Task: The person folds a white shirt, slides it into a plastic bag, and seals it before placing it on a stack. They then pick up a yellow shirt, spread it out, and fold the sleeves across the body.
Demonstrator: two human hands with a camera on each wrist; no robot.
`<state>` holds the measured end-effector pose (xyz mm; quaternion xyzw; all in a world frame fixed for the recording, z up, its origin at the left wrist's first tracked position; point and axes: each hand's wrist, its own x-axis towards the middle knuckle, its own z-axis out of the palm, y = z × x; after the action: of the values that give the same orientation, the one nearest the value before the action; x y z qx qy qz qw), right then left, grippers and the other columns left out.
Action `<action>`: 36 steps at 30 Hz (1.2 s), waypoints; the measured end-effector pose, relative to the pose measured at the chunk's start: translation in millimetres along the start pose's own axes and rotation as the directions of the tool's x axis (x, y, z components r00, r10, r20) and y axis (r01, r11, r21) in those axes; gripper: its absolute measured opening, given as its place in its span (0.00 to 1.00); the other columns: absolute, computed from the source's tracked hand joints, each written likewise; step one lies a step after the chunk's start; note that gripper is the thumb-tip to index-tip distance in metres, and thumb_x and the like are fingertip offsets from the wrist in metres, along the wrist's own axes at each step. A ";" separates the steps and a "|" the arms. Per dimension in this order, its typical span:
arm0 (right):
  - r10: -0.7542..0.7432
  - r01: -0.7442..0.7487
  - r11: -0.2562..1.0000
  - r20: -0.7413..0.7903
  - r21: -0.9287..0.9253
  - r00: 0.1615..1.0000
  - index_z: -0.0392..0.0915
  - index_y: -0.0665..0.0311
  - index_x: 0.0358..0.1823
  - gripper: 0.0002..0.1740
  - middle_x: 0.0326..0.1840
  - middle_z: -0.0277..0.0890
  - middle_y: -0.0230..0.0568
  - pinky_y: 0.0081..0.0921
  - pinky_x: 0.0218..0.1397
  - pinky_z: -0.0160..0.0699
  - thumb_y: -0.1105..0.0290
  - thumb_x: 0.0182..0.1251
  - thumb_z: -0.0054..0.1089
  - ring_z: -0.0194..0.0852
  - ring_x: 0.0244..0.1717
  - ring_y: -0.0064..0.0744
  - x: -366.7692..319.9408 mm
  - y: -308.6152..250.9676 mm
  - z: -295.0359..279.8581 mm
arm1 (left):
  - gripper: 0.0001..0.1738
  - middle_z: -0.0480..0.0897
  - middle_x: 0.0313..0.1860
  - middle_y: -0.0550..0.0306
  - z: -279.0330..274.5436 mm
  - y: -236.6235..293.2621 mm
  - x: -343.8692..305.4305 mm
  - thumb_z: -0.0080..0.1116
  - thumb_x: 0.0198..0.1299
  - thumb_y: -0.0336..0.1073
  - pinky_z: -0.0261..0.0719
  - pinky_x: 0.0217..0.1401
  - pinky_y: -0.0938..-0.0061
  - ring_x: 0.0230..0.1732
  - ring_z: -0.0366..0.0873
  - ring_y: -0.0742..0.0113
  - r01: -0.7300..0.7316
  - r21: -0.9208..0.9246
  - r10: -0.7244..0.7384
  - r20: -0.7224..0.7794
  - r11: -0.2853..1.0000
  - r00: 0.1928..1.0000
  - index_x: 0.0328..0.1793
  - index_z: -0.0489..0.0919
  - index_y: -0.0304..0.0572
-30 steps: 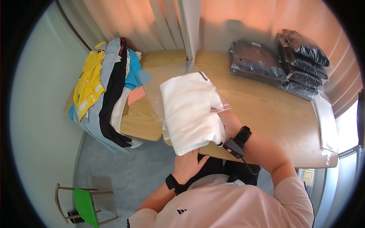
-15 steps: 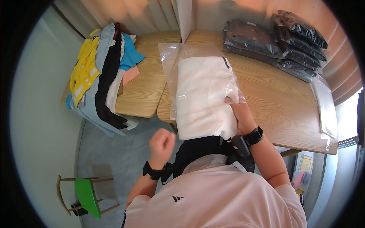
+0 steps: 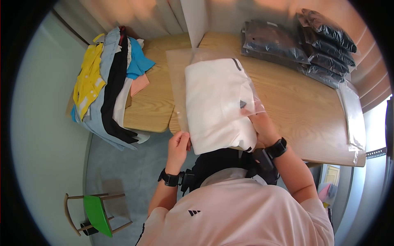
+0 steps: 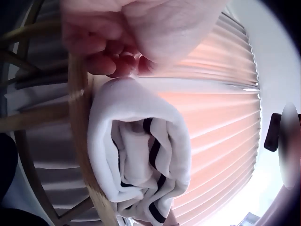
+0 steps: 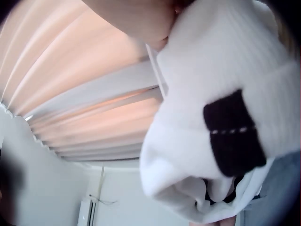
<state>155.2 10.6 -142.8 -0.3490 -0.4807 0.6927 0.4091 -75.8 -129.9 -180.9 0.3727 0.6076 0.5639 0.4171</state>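
A folded white garment [image 3: 215, 98] with black stripes lies partly inside a clear plastic bag [image 3: 177, 78], its near end sticking out at the table's front edge. My left hand [image 3: 178, 148] pinches the bag's edge at the garment's near left corner. In the left wrist view the fingertips of that hand [image 4: 141, 28] come together just above the rolled garment [image 4: 136, 103]. My right hand [image 3: 262, 125] grips the garment and bag at the right side, some fingers behind the film. The right wrist view has part of this hand [image 5: 141, 19] beside the white fabric [image 5: 221, 56].
Loose clothes, among them a yellow garment [image 3: 89, 80] and black trousers [image 3: 113, 96], hang over the left table. Bagged dark garments [image 3: 275, 41] are stacked at the back right. Flat clear bags [image 3: 351, 119] lie at the right edge. A green chair [image 3: 97, 214] stands lower left.
My left hand has left the garment's near end, moved left, then come up to pinch the bag's edge. The garment and bag stand more upright in the head view.
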 end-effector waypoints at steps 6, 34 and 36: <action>-0.355 0.355 0.431 0.206 -0.830 0.912 0.56 0.57 0.70 0.41 0.68 0.54 0.60 0.43 0.68 0.57 0.63 0.55 0.66 0.52 0.68 0.58 -60.9 -10.4 8.7 | 0.16 0.68 0.20 0.68 8.9 1.5 -10.7 0.45 0.68 0.41 0.60 0.23 0.83 0.20 0.63 0.80 0.004 -0.039 -0.007 -0.073 0.999 0.997 0.26 0.69 0.44; -0.263 0.619 -0.278 0.678 -0.735 0.687 0.64 0.43 0.64 0.40 0.63 0.62 0.49 0.55 0.66 0.53 0.62 0.45 0.69 0.57 0.66 0.51 13.1 6.2 79.0 | 0.18 0.68 0.18 0.65 13.8 0.4 -15.7 0.42 0.68 0.39 0.59 0.23 0.82 0.20 0.62 0.78 0.016 -0.200 -0.027 -0.053 0.980 0.998 0.23 0.69 0.42; -0.275 0.689 -0.259 0.736 -0.677 0.619 0.66 0.42 0.63 0.37 0.56 0.66 0.45 0.51 0.59 0.63 0.64 0.47 0.66 0.63 0.60 0.45 23.6 13.8 79.8 | 0.19 0.69 0.19 0.64 13.5 -2.8 -16.8 0.41 0.68 0.39 0.60 0.24 0.82 0.20 0.63 0.78 0.032 -0.198 -0.039 -0.028 0.980 0.999 0.24 0.70 0.41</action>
<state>72.1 -1.3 -134.5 -0.1817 -0.9592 -0.0330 0.2141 -56.9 -140.5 -182.4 0.3096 0.5617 0.6197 0.4524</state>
